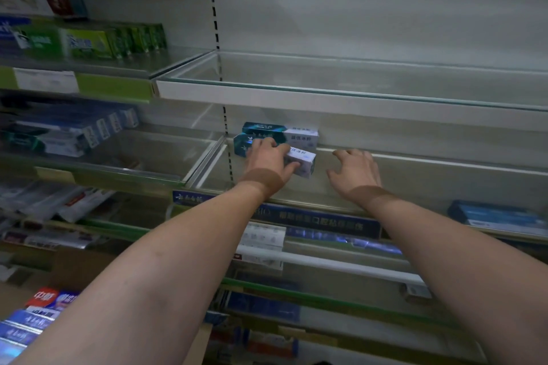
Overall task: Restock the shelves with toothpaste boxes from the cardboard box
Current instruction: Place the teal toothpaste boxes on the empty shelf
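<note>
Reaching into a glass shelf [415, 175] at mid height, a person's left hand [268, 161] curls over a teal-and-white toothpaste box [299, 161], thumb on its near side, setting it in front of a second box [281, 131] by the back wall. The right hand [355, 172] hovers just beside, fingers loosely bent, holding nothing. These cartons look light, stiff and smooth, likely to dent if squeezed; gripping across the long sides near the middle seems safest. More boxes [26, 326] sit at lower left.

Left hand [268, 161] curled in grip; right hand [354, 170] open, fingers spread.
</note>
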The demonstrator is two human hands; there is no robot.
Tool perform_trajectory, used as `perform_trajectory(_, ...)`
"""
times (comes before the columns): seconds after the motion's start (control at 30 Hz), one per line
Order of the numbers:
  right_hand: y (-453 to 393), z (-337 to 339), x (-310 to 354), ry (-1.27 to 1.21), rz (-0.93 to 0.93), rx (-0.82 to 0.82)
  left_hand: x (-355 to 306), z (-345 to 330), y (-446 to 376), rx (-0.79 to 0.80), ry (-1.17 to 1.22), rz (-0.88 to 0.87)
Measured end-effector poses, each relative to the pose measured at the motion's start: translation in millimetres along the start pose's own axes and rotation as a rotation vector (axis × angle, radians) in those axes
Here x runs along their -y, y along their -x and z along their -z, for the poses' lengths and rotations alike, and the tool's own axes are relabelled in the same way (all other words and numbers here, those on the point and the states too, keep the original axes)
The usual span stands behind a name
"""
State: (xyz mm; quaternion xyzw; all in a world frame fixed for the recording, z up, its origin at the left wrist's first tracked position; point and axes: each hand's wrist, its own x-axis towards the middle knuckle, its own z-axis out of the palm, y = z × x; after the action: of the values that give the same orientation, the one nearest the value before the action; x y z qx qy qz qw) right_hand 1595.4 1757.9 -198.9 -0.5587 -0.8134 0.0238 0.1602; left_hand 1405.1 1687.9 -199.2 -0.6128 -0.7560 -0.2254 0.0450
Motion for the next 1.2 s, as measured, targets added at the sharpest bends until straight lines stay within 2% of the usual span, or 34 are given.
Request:
perform_trajectory(0.23, -18, -6, -19, -0.055, -0.026, -0.028, -14, -21, -17, -0.082, 0.062, 0.08)
perform_trajectory(0.67, -39, -13, -31, -0.099, -0.058, -0.081, -21, -40, -46, -0.149, 0.01, 0.146)
perform_trajectory(0.97, -42, -12, -31, -0.119, -0.057, -0.084, -27, -41, -52, -0.119, -0.05, 0.196)
perform_trajectory(1.2, -29, -8, 1, -0.103, -0.004, -0.012, -27, -15, -36, -0.063, -0.031, 0.181)
